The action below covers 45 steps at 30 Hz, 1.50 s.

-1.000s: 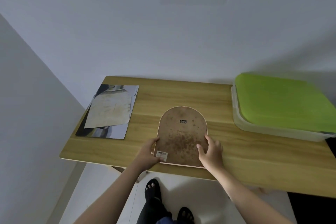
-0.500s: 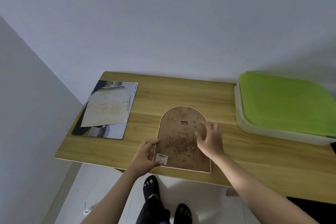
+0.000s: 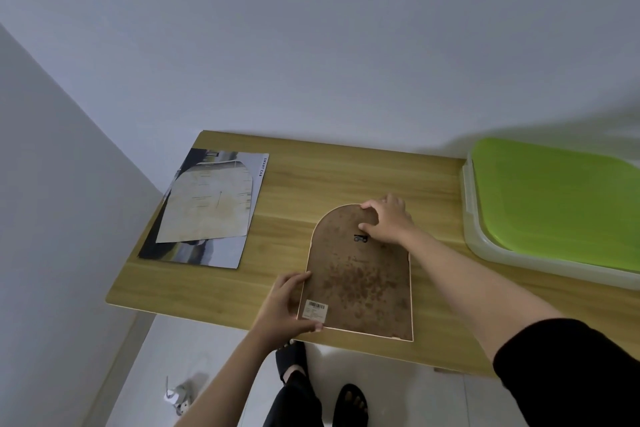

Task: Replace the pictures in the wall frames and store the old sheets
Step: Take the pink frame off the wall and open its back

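one frame [image 3: 360, 274] lay face hidden; left hand [image 3: 282, 305] gripped its corner, right hand [image 3: 389, 220] pinched its arch; two sheets [image 3: 207, 208].

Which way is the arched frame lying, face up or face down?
Face down: the arched frame shows its brown backing, hanger clip and barcode sticker.

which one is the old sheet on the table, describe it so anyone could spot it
On the wooden table, look to its far left corner. There an arch-shaped, yellowed paper sheet lies on a larger dark glossy print; it alone is pale, stained and round-topped.
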### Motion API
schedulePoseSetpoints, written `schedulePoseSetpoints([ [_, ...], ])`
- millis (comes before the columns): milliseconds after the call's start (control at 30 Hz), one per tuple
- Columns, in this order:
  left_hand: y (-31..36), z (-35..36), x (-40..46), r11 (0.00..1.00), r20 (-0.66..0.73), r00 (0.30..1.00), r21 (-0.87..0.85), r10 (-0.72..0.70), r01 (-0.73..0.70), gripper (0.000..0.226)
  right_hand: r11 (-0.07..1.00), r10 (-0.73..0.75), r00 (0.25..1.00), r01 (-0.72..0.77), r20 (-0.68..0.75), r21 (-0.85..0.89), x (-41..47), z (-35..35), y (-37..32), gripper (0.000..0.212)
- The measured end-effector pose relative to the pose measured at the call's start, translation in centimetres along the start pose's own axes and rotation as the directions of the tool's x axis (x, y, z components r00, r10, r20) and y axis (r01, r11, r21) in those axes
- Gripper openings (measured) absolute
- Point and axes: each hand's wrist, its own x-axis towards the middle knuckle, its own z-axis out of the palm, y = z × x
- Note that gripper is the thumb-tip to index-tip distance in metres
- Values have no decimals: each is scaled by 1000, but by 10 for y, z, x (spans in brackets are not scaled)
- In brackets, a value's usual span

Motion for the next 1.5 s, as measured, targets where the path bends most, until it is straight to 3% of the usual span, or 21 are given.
schedulePoseSetpoints([
  [333, -6, 6, -4, 999, -15, 999, 37, 34, -33, 94, 996, 79, 979, -86, 188, 31, 29, -12, -5, 60],
  [500, -10, 8, -3, 996, -31, 999, 78, 41, -38, 94, 965, 17, 959, -90, 283, 247, 26, -30, -5, 52],
  [667, -5, 8, -2, 993, -25, 999, 115, 43, -40, 102, 928, -63, 970, -30, 235, 371, 18, -41, -3, 49],
  [800, 2, 9, 1, 977, -10, 996, 197, 84, -80, 94, 909, -77, 977, -13, 197, 417, 12, -41, -2, 48],
  [933, 0, 10, 2, 982, -22, 996, 174, 82, -77, 90, 869, -60, 995, 12, 82, 494, -2, -33, 1, 49],
  [1033, -3, 11, 2, 980, -18, 996, 181, 91, -86, 90, 840, 18, 991, 57, -132, 540, -19, -16, 12, 52],
  [1200, -2, 10, 2, 979, -22, 995, 181, 100, -94, 90, 841, 229, 863, 58, -450, 538, -93, 42, 37, 35],
  [1267, -2, 11, 2, 980, -22, 995, 177, 96, -91, 91, 853, 233, 808, 98, -542, 512, -130, 68, 41, 27],
  [1400, -2, 9, 1, 980, -16, 996, 184, 84, -79, 92, 874, 186, 801, 130, -570, 468, -157, 100, 36, 19],
  [1500, -1, 0, 1, 978, -16, 999, 202, 49, -45, 95, 873, 200, 807, 111, -556, 475, -153, 104, 24, 24],
])
